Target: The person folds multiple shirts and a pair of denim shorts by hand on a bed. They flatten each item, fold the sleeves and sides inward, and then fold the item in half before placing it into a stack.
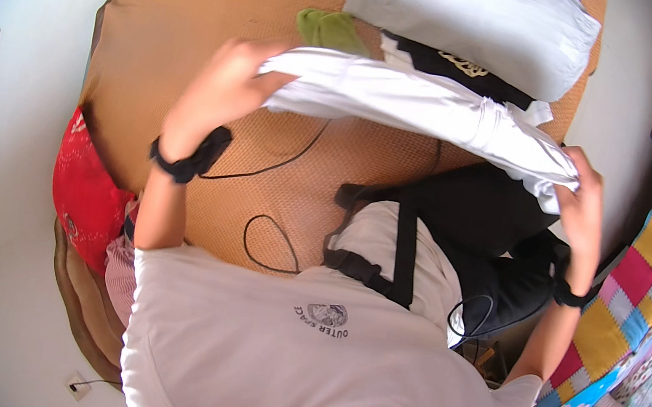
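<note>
A white cloth garment [394, 96], gathered into a long folded band, is stretched between my two hands above a tan woven mat. My left hand [227, 82] grips its left end, the thumb under the fabric. At the other end, my right hand [584, 190] pinches the cloth, and a loose fold hangs beside the fingers. Both wrists wear black bands with thin cables. Just beyond the band lie a green cloth [331, 28] and a black and white garment [486, 79] with a cream print, partly hidden by the band. A large pale grey-white cloth item [471, 15] lies farther back.
The woven mat [170, 19] covers the surface before me, with a black cable [272, 243] looped on it. Black fabric [461, 199] lies by my strapped leg. Red cloth [88, 191] is at the left, a patchwork quilt [618, 294] at the right, and walls stand on both sides.
</note>
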`<state>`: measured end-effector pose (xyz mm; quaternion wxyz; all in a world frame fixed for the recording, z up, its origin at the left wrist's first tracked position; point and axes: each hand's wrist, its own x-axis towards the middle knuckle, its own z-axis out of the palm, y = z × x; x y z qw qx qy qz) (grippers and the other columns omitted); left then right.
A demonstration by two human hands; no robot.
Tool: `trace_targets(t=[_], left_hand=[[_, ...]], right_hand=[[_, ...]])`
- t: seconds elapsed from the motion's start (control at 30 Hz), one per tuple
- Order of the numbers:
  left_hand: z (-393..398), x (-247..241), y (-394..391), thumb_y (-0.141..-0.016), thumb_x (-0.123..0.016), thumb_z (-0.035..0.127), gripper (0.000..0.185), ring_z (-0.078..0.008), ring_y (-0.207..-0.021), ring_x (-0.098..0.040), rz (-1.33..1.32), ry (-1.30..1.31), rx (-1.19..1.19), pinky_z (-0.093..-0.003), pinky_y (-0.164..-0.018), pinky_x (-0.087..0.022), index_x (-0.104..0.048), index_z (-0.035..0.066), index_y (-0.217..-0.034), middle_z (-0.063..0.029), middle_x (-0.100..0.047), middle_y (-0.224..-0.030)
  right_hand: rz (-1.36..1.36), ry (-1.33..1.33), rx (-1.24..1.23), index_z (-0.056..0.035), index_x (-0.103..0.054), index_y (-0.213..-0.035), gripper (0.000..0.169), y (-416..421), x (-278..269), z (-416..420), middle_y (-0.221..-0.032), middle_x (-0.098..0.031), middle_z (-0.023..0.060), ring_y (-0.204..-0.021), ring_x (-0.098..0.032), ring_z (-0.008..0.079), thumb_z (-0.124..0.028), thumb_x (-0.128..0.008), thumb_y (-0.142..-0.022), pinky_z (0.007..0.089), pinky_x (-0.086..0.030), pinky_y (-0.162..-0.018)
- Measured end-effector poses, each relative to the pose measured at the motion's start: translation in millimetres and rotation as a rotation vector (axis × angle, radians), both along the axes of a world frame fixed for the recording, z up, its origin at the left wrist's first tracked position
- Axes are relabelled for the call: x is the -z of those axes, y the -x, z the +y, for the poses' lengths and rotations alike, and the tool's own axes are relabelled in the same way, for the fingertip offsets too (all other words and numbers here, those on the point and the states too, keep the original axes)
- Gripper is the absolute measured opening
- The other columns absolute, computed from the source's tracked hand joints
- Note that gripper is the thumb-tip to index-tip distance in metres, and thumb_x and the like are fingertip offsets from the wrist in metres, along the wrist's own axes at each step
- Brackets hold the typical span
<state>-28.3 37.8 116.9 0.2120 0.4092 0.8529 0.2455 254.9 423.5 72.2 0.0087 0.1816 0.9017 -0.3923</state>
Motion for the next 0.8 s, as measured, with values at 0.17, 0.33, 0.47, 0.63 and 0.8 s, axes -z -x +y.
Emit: trace_targets(t=[0.17,0.33,0.47,0.63,0.8], left_hand=[[-135,-59,-37,-0.091,-0.064,0.007,0.022,-0.0108,-0.088,-0.060,-0.211,-0.258,-0.508,-0.0288,-0.082,-0.048,-0.065,-0.009,-0.107,-0.0033,-0.070,-0.095],[-235,-56,-18,-0.097,-0.062,0.016,0.033,-0.0180,-0.099,-0.058,-0.180,-0.113,-0.851,-0.0316,-0.090,-0.045,-0.061,-0.008,-0.119,-0.0085,-0.067,-0.109],[-283,11,12,-0.093,-0.066,0.045,0.069,-0.0297,-0.110,-0.059,0.472,0.700,-0.888,-0.0344,-0.100,-0.043,-0.045,0.002,-0.143,-0.0214,-0.058,-0.130],[-243,21,-22,-0.098,-0.062,0.026,0.042,-0.0349,-0.114,-0.061,0.365,-0.010,-0.900,-0.0403,-0.100,-0.047,-0.057,0.001,-0.132,-0.0207,-0.062,-0.126],[-28,-73,-104,-0.100,-0.056,0.019,0.020,-0.0259,-0.101,-0.062,0.430,-1.257,-0.280,-0.0458,-0.091,-0.052,-0.064,0.001,-0.100,-0.0147,-0.065,-0.108]], right_hand=[[0.187,-0.335,-0.277,-0.0004,-0.062,-0.128,0.055,76,-80,-11,-0.125,-0.066,0.0167,-0.119,-0.061,0.0306,0.000,-0.069,-0.074,0.0364,-0.041,-0.107],[0.442,-0.438,-0.662,0.0008,-0.062,-0.123,0.041,248,-147,-119,-0.119,-0.066,0.0206,-0.110,-0.062,0.0328,-0.024,-0.067,-0.091,0.0389,-0.049,-0.094],[0.449,-0.433,-0.662,0.0014,-0.059,-0.123,0.042,293,-124,-147,-0.123,-0.062,0.0242,-0.111,-0.061,0.0363,-0.027,-0.064,-0.093,0.0410,-0.050,-0.093],[0.549,-0.162,-0.599,-0.0040,-0.058,-0.129,0.042,222,-31,-108,-0.121,-0.063,0.0214,-0.108,-0.062,0.0351,-0.026,-0.064,-0.094,0.0402,-0.049,-0.093],[0.098,-0.305,-0.162,-0.0089,-0.055,-0.133,0.045,134,109,23,-0.131,-0.058,0.0177,-0.115,-0.059,0.0362,-0.029,-0.064,-0.094,0.0404,-0.048,-0.098]])
